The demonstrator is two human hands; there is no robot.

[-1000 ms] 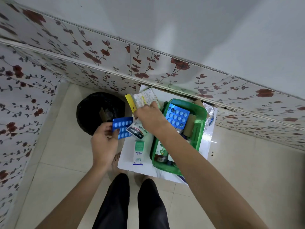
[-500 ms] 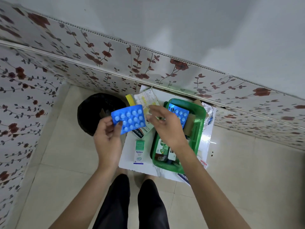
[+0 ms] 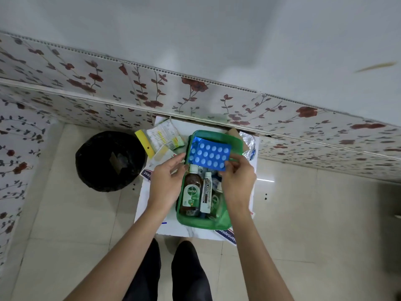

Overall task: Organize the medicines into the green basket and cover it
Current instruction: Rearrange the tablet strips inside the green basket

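The green basket [image 3: 202, 223] stands on a small white table [image 3: 149, 216]. Inside lie a brown Dettol bottle [image 3: 191, 192], a white Cipladine tube [image 3: 206, 192] and a blue foil strip [image 3: 196, 141] at the far end. Over the basket's far half, my right hand [image 3: 237, 181] pinches the right edge of a blue blister pack [image 3: 209, 156] of white tablets. My left hand [image 3: 166, 181] has loose, spread fingers, with its fingertips at the pack's left edge and no clear grip on it.
Left of the basket lie a yellow card [image 3: 144, 143], printed sachets [image 3: 165, 135] and a Hansaplast box [image 3: 146, 173]. A foil strip [image 3: 249, 144] sits by the right rim. A black bin [image 3: 109, 160] stands on the floor to the left. A flowered wall runs just behind.
The blue blister pack went from my left hand, left of the basket, to my right hand over the basket. Both hands moved right.
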